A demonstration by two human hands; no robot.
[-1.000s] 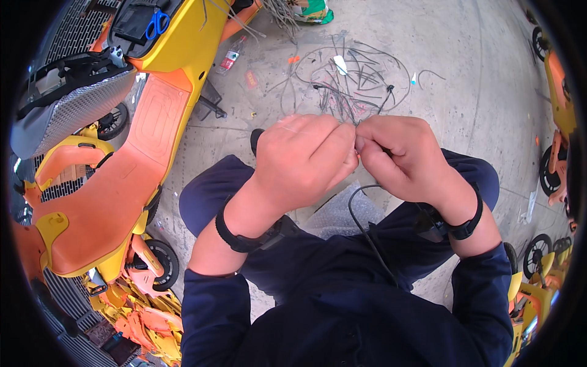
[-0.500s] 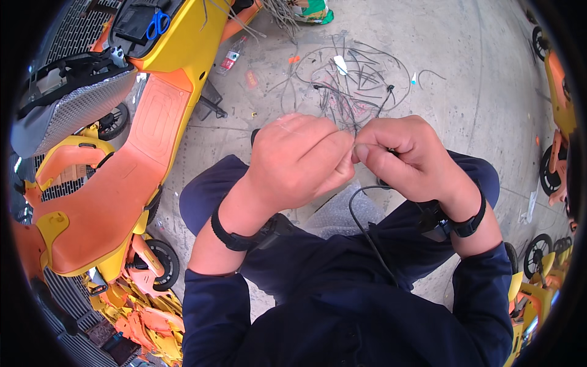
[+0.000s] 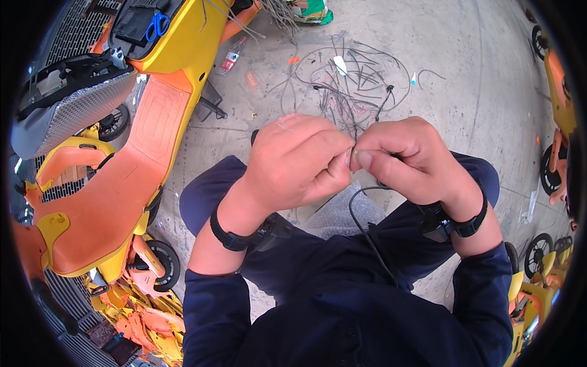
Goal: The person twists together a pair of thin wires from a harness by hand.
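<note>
My left hand (image 3: 298, 160) and my right hand (image 3: 408, 160) meet fingertip to fingertip above my lap, both closed in a pinch. A black cable (image 3: 351, 211) curves up from my lap and passes out of sight under my right hand, which appears to grip it. Whatever lies between the touching fingertips is too small and too covered to make out. Below the hands, between my knees, is a sheet of clear bubble wrap (image 3: 342, 211). Just beyond the fingers, a tangle of dark wires (image 3: 367, 76) is spread on the concrete floor.
At left stands a yellow and orange scooter body (image 3: 131, 165), with blue scissors (image 3: 158, 25) on its top. A plastic bottle (image 3: 231, 56) lies beside it. More cables (image 3: 278, 15) and a green bag (image 3: 313, 12) are at the far edge. Wheeled scooters (image 3: 538, 254) line the right.
My hands shift slightly, and the fingertips now sit a little lower. My right thumb and left fingers have changed their angle; both pinches stay closed.
</note>
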